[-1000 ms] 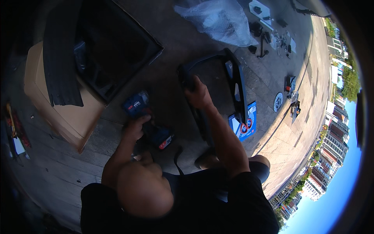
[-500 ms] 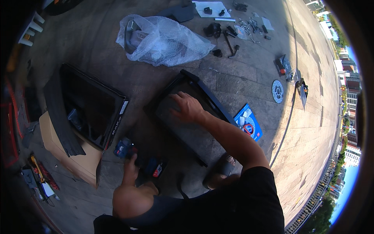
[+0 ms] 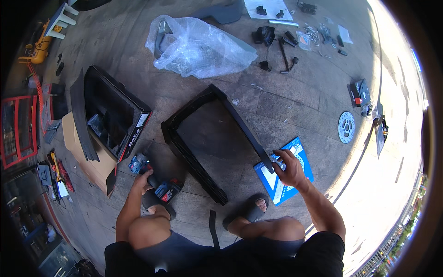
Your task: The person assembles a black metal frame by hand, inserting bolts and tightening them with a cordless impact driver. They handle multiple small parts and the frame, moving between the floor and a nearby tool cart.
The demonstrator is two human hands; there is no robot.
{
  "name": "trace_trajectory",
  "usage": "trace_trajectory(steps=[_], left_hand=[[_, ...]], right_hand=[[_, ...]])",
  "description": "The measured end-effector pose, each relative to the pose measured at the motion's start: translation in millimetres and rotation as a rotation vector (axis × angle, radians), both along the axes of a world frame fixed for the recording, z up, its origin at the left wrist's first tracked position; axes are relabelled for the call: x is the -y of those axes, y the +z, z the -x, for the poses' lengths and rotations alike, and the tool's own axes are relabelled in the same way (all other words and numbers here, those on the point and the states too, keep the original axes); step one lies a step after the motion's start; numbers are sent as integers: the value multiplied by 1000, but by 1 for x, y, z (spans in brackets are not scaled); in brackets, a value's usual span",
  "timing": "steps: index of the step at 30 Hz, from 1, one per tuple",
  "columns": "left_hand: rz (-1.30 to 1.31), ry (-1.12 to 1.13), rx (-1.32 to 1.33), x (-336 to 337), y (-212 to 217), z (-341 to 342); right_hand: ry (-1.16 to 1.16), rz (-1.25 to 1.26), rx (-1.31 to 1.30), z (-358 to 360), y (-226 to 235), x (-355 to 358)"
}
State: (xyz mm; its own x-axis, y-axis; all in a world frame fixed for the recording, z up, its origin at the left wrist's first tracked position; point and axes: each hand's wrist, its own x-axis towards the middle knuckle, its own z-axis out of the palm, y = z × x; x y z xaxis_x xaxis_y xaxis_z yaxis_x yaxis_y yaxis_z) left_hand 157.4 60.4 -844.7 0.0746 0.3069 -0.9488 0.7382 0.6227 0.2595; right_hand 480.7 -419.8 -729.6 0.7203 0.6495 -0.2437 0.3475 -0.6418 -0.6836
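Observation:
A black U-shaped plastic frame [image 3: 194, 161] lies on the paving in front of my feet, its open end toward me. My right hand [image 3: 291, 170] is closed at the tip of its right arm, fingers pinched around a small silvery-blue thing [image 3: 277, 162] that I cannot make out. Beneath that hand lies a blue-and-white flat package [image 3: 277, 191] with a disc pictured on it. On the left, my left hand [image 3: 142, 181] is closed around the dark handle of a blue-and-black cordless drill [image 3: 140, 163], beside my left foot.
Left of the frame stands an open black carton [image 3: 113, 117] with a dark curved strip and cardboard. Bubble-wrapped goods [image 3: 198, 48] lie beyond it. Brackets and loose fasteners [image 3: 311, 34] spread at the far right, above a brake disc [image 3: 346, 127]. A yellow compressor [image 3: 40, 44] stands far left.
My right hand has gone from above the frame to its right arm's tip and closed on the small thing. My left hand stays at the drill. The view has shifted.

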Motion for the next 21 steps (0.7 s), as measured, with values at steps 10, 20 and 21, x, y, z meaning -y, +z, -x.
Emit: trace_trajectory(steps=[10, 20, 21], left_hand=[[-529, -288, -319, 33, 113, -43], [-470, -377, 662, 334, 251, -228], [-270, -219, 635, 346, 261, -227]], right_hand=[[-331, 136, -417, 36, 26, 150], [-360, -712, -728, 23, 170, -119], [-288, -732, -594, 20, 187, -109]])
